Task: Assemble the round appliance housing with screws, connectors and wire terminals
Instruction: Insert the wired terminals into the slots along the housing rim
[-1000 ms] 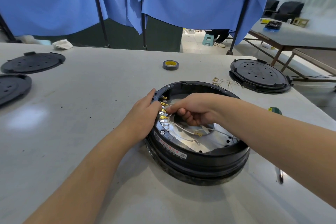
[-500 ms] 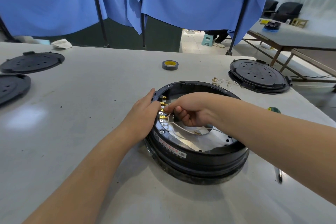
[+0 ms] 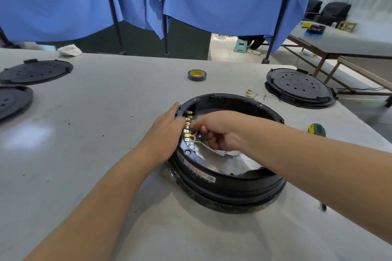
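Fingers of the right hand (image 3: 220,131) pinch a thin white wire (image 3: 209,149) at the brass terminal row (image 3: 187,128); the left hand (image 3: 167,131) lies flat, bracing the round black housing (image 3: 229,184) mid-table. The wire looks limp and light, its tabs bendable, so holding it close behind the connector seems best.

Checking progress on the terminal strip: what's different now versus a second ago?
The right hand shifted slightly within the housing, its fingers still pinching a wire end at the row of terminals. The white wire lies a little differently. The left hand stays on the rim; housing, tape roll and lids unmoved.
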`<state>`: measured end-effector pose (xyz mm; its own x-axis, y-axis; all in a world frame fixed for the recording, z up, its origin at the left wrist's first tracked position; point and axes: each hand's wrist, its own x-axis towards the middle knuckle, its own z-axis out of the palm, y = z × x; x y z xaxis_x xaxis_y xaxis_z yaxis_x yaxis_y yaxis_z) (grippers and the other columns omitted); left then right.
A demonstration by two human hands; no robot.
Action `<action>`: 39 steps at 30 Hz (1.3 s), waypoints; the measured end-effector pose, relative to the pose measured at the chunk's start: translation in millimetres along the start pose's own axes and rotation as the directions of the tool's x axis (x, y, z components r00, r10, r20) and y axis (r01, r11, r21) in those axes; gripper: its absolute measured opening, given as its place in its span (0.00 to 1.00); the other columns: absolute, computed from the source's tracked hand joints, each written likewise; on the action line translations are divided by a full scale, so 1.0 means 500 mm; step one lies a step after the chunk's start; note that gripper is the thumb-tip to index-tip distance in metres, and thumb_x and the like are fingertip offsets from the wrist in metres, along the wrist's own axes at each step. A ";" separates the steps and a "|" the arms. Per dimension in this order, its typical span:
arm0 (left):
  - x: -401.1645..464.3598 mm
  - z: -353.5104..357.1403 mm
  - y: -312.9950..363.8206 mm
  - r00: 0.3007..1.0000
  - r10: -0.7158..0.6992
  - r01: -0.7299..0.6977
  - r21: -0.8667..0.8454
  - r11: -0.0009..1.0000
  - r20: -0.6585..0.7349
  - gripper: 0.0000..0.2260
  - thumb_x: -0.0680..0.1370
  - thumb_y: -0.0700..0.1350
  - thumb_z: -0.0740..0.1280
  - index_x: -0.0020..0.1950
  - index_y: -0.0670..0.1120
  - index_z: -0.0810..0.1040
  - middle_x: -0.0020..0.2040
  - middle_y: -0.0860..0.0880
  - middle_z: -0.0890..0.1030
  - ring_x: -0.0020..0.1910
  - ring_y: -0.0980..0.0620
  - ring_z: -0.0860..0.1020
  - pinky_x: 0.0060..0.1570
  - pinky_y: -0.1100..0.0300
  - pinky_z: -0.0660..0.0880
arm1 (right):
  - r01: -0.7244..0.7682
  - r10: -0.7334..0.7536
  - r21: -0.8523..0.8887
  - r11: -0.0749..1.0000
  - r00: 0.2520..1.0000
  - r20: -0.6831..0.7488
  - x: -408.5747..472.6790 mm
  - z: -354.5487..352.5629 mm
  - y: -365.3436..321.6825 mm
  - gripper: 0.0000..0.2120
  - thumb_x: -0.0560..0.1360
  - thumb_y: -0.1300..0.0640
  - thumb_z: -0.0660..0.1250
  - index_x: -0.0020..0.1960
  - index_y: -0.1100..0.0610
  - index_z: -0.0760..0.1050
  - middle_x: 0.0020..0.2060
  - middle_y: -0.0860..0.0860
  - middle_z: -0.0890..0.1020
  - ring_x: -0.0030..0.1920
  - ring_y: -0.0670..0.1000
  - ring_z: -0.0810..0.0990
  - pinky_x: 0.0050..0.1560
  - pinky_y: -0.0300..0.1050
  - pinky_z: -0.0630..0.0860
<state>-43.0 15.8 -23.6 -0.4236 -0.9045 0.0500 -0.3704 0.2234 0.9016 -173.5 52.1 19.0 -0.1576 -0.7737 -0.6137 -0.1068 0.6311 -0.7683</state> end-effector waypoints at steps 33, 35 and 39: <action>0.003 -0.004 -0.006 1.000 -0.011 0.013 -0.078 0.997 0.024 0.34 0.69 0.52 0.55 0.76 0.49 0.64 0.60 0.49 0.79 0.52 0.55 0.76 0.59 0.52 0.72 | 0.505 -0.647 -0.736 0.451 0.753 0.121 -0.055 -0.009 0.042 0.11 0.72 0.59 0.67 0.36 0.44 0.77 0.24 0.44 0.72 0.26 0.42 0.69 0.29 0.33 0.63; 0.002 -0.005 -0.005 0.999 -0.018 0.021 -0.090 0.996 0.037 0.33 0.69 0.52 0.55 0.76 0.48 0.65 0.60 0.45 0.79 0.52 0.50 0.77 0.60 0.46 0.72 | 0.501 -0.648 -0.749 0.434 0.751 0.127 -0.058 -0.009 0.042 0.11 0.73 0.59 0.67 0.37 0.44 0.77 0.26 0.44 0.72 0.28 0.43 0.70 0.30 0.35 0.63; 0.001 -0.006 -0.004 0.999 -0.020 0.022 -0.068 0.997 0.030 0.34 0.69 0.52 0.55 0.77 0.49 0.63 0.60 0.49 0.79 0.57 0.49 0.77 0.62 0.46 0.72 | 0.485 -0.643 -0.782 0.392 0.752 0.143 -0.060 -0.010 0.041 0.13 0.74 0.59 0.66 0.35 0.44 0.73 0.29 0.45 0.73 0.31 0.43 0.71 0.31 0.38 0.63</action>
<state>-40.1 14.0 -24.3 -0.4403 -0.8976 0.0188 -0.3228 0.1778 0.9296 -175.6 88.5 22.6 0.0909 -0.9958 0.0068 -0.8859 -0.0839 -0.4562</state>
